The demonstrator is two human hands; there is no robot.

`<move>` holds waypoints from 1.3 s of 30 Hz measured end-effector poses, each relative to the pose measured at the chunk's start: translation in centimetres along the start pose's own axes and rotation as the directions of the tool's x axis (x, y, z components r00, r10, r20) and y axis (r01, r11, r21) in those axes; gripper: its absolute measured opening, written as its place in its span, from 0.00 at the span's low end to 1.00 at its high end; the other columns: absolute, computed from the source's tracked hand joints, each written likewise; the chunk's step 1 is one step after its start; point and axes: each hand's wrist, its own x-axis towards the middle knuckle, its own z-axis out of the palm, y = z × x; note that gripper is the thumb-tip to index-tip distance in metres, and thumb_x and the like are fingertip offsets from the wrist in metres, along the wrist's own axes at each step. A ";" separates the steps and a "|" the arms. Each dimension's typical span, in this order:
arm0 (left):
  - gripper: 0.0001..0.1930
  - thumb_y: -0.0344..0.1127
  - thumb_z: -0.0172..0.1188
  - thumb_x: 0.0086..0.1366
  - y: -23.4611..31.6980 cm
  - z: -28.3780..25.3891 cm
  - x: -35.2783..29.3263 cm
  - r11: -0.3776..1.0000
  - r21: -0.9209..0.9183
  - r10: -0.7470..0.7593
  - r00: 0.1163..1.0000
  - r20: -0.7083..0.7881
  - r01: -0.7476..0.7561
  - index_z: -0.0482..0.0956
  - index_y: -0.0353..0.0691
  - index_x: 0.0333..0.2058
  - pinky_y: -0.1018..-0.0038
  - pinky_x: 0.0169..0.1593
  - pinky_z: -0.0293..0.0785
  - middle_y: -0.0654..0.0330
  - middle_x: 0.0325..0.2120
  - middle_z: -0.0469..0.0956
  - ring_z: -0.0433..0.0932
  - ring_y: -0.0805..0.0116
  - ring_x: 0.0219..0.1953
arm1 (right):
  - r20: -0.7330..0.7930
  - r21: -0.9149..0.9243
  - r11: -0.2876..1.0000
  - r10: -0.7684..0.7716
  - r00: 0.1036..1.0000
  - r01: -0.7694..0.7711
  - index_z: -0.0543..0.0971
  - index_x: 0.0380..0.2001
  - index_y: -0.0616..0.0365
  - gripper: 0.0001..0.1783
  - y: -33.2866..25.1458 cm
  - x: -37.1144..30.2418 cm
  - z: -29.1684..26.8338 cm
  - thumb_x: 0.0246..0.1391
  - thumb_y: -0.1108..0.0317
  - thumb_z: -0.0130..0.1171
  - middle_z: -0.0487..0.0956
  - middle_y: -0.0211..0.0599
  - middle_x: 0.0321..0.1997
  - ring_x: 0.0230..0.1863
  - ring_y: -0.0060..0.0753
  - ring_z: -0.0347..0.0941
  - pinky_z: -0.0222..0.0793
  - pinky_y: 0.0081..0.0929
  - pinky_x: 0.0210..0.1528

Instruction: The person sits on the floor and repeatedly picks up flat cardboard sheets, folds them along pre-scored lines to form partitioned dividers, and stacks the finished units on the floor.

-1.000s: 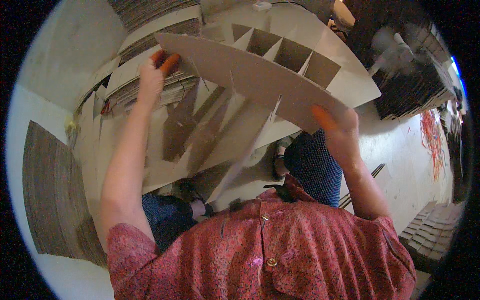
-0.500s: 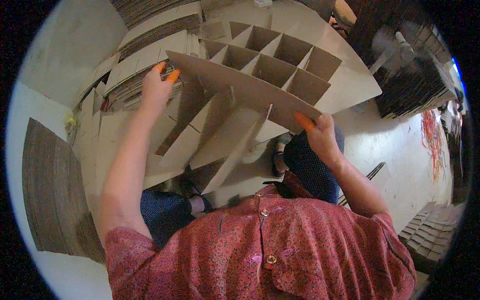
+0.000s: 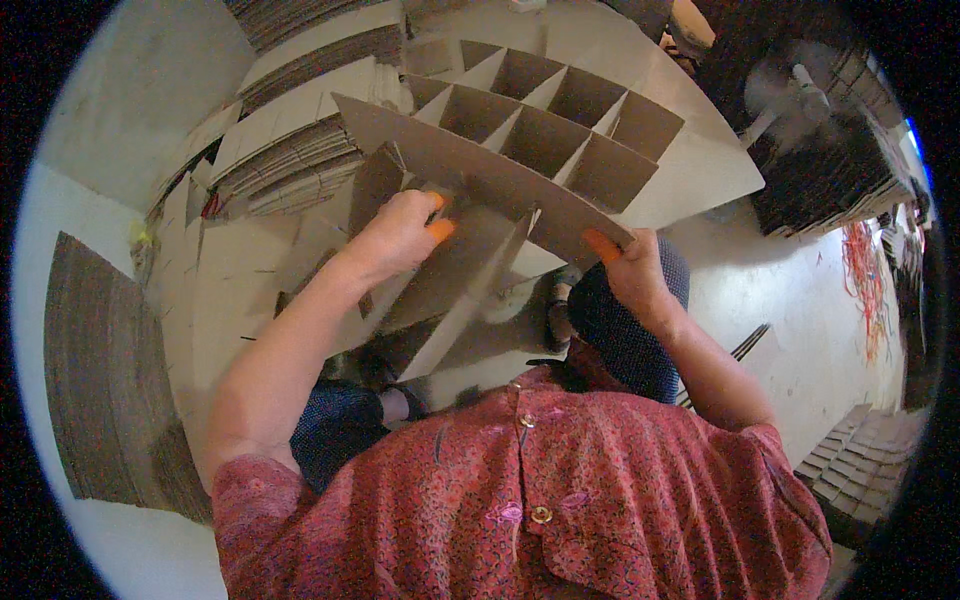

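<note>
A long brown cardboard strip (image 3: 490, 178) runs slantwise in front of me, with pale crosspieces slotted into it. My right hand (image 3: 640, 280) pinches its near right end, an orange finger cover on the thumb. At the middle crosspieces, my left hand (image 3: 400, 235) is closed, with orange covers on finger and thumb. It seems to pinch a cardboard crosspiece, partly hidden by the hand. Another crosspiece (image 3: 475, 300) slants down toward my knees. Beyond the long strip stands a cardboard divider grid (image 3: 545, 140) with several open square cells.
The grid stands on a pale tabletop (image 3: 705, 165). Stacked cardboard strips (image 3: 300, 150) lie at the far left. Another cardboard stack (image 3: 110, 370) is at the left edge. A fan (image 3: 800, 90) stands before a dark stack at far right, and red cords (image 3: 862, 270) hang below.
My left hand has let go of the strip's far left end and moved right and nearer, to the crosspieces. The right hand stays at its end, shifted slightly.
</note>
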 end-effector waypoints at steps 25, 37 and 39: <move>0.15 0.39 0.59 0.58 -17.1 -10.0 12.3 0.978 0.209 0.078 0.879 -0.471 0.026 0.77 0.41 0.44 0.66 0.43 0.69 0.50 0.38 0.78 0.76 0.56 0.39 | -0.185 -0.124 0.988 0.072 0.980 -0.096 0.76 0.42 0.65 0.14 4.1 1.5 -4.1 0.52 0.70 0.58 0.80 0.37 0.32 0.34 0.22 0.72 0.69 0.24 0.39; 0.09 0.34 0.60 0.57 -13.1 -12.0 7.0 0.996 -0.073 -0.018 0.674 -0.739 -0.053 0.81 0.38 0.35 0.77 0.32 0.69 0.59 0.26 0.80 0.73 0.73 0.26 | -0.371 -0.190 0.927 -0.374 0.850 0.325 0.68 0.54 0.61 0.22 -2.3 2.5 -5.4 0.56 0.70 0.53 0.75 0.41 0.50 0.50 0.33 0.71 0.66 0.28 0.51; 0.10 0.31 0.58 0.57 -7.0 -9.3 4.9 0.963 0.127 0.240 0.542 -0.805 -0.239 0.80 0.39 0.38 0.77 0.35 0.71 0.57 0.28 0.81 0.76 0.71 0.28 | -0.236 0.054 0.977 -0.190 0.953 0.209 0.70 0.52 0.62 0.19 -4.9 2.7 -4.6 0.57 0.69 0.51 0.77 0.40 0.47 0.47 0.34 0.73 0.68 0.28 0.49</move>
